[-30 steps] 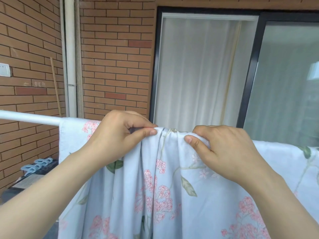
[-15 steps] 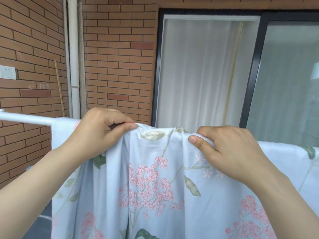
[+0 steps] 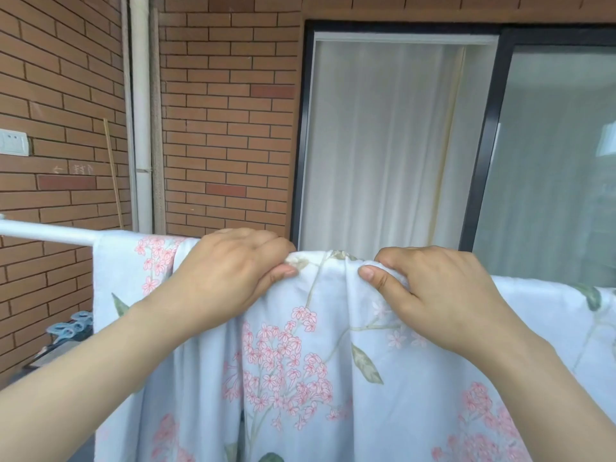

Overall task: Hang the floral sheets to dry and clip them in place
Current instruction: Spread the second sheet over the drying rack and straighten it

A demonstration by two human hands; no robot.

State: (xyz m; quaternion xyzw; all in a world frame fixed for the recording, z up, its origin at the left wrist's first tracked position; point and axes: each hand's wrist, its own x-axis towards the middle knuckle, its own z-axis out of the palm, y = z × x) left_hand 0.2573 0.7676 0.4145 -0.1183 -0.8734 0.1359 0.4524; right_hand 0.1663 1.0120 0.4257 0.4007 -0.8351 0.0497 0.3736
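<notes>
Sheet [image 3: 320,378] draped over rail [image 3: 43,232], bunched at the rail top where left hand [image 3: 226,278] and right hand [image 3: 440,295] each pinch a fold, likely to spread it flat; clips [image 3: 71,326] below the rail's bare end, unused.

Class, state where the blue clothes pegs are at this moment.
In the head view, the blue clothes pegs lie low at far left, left of the floral sheet, below the white rail.
</notes>
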